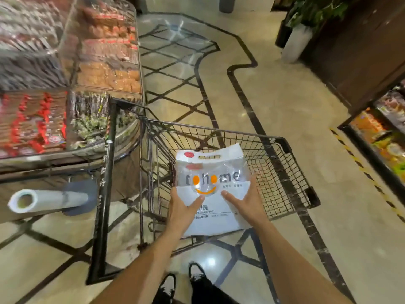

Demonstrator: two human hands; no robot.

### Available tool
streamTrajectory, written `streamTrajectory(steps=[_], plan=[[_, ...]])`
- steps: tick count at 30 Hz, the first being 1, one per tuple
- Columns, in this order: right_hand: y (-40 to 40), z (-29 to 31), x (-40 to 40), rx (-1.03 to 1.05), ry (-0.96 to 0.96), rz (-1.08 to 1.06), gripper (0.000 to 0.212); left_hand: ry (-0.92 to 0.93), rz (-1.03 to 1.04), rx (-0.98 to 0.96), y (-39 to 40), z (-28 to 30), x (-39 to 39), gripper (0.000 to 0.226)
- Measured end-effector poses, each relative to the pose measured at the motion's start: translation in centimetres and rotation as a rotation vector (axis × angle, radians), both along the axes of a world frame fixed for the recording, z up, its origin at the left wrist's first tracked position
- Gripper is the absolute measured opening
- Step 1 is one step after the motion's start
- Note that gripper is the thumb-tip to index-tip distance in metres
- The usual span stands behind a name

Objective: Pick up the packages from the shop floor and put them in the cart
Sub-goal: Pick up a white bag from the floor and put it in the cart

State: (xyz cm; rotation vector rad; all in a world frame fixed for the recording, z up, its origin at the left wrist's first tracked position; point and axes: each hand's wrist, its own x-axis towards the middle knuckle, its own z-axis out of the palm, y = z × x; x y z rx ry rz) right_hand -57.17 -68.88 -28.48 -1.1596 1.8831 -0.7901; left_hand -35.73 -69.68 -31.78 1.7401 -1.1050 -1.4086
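Floor (285, 102): polished tile with dark inlaid lines. No package is lying on any stretch of it that I can see, though the parts behind the person and under the display are out of sight.

Display bench (72, 69), along the left edge of the floor: clear-walled bins filled with wrapped snacks, red packs at the near corner, brown ones further back. A roll of thin bags (46, 200) hangs off its near side.

Cart (285, 170): wire basket standing just beside the bench's near corner. Through the mesh I see only floor; the basket looks empty, but the part under the package is hidden.

Package (210, 189): flat white and clear bag with a handle slot, held over the near end of the basket, not yet set down.

Left hand (184, 211) grips its near left edge, thumb on top. Right hand (243, 205) grips the near right edge in the same way.

Judgement: one package is at the point of being dropped in. Release remains, then a search for any others.
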Motion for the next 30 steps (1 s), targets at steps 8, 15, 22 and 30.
streamTrajectory(steps=[8,15,22,30], plan=[[-2.5,-6.9,-2.2,0.143,-0.107,0.145,0.112,-0.070,0.106,0.184,0.5,-4.7,-2.5,0.076],[-3.0,-10.8,-3.6,0.264,-0.075,0.175,0.103,-0.165,0.088,0.363,-1.1,-6.9,-3.8,0.085],[-4.1,-10.8,-3.6,0.359,0.130,0.298,0.094,-0.426,-0.234,0.194,-3.1,-2.7,-4.5,0.086],[-9.4,-1.5,1.3,0.026,0.280,0.517,0.079,-0.974,-0.423,-0.188,-4.3,7.3,0.1,0.076]])
